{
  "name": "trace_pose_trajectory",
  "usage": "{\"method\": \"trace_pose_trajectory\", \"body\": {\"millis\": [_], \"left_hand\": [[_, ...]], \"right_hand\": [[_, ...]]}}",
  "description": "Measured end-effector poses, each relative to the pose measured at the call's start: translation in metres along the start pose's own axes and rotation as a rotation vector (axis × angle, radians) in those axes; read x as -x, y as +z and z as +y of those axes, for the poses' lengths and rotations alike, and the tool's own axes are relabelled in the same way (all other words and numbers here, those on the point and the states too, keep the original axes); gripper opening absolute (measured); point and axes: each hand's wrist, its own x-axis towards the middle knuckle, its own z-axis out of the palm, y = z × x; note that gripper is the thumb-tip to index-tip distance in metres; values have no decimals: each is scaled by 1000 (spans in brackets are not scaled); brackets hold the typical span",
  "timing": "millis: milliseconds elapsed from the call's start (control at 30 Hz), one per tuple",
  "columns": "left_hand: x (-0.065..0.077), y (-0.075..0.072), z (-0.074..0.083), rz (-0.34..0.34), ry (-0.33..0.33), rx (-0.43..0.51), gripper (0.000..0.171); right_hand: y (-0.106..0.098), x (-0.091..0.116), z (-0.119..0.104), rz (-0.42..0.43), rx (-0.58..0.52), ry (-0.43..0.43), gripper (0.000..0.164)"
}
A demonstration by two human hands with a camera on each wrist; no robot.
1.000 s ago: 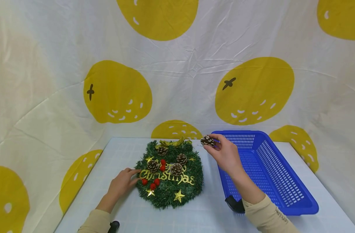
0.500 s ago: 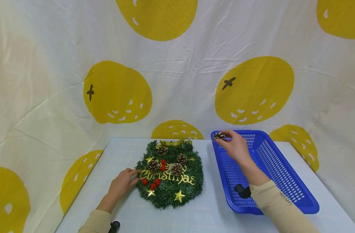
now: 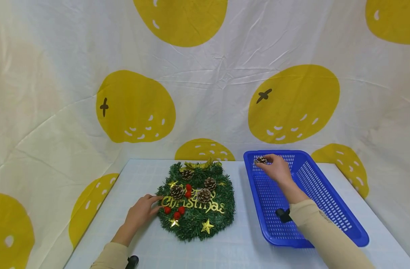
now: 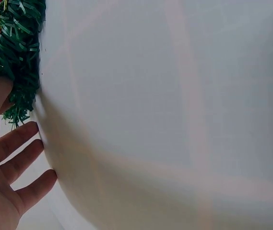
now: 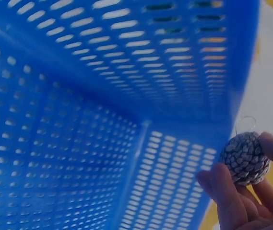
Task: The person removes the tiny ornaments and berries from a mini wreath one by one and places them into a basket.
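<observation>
My right hand [image 3: 278, 170] pinches a small pine cone [image 3: 261, 160] with pale-tipped scales over the far left corner of the blue basket [image 3: 269, 231]. In the right wrist view a thin wire loop sticks out of the pine cone [image 5: 245, 158], close to the basket's rim. My left hand [image 3: 141, 211] touches the left edge of a green Christmas wreath [image 3: 195, 226] with its fingers fairly straight. Seen from the left wrist, three spread fingertips [image 4: 38, 189] rest by the white tabletop beside the wreath.
The wreath carries several pine cones [image 3: 204, 195], red berries [image 3: 177, 215], gold stars [image 3: 207, 226] and gold "Merry Christmas" lettering [image 3: 191, 203]. A gold bow [image 3: 199, 165] tops it. Behind the white table [image 3: 238, 239] hangs a cloth [image 3: 205, 104] printed with yellow fruit.
My right hand has carried the pine cone rightward from beside the wreath to over the basket, dipping slightly in the last half second. The left hand and wreath stay in place.
</observation>
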Motion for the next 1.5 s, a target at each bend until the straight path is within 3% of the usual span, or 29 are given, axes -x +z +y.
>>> {"method": "trace_pose_trajectory", "body": {"millis": [267, 600, 1500], "left_hand": [[1, -2, 1, 4, 4, 3, 36], [1, 0, -2, -7, 1, 17, 37], [-1, -3, 0, -21, -7, 5, 37]], "right_hand": [[8, -8, 23, -41, 27, 6, 49], [16, -12, 38, -109, 78, 12, 51], [24, -12, 45, -160, 123, 40, 51]]}}
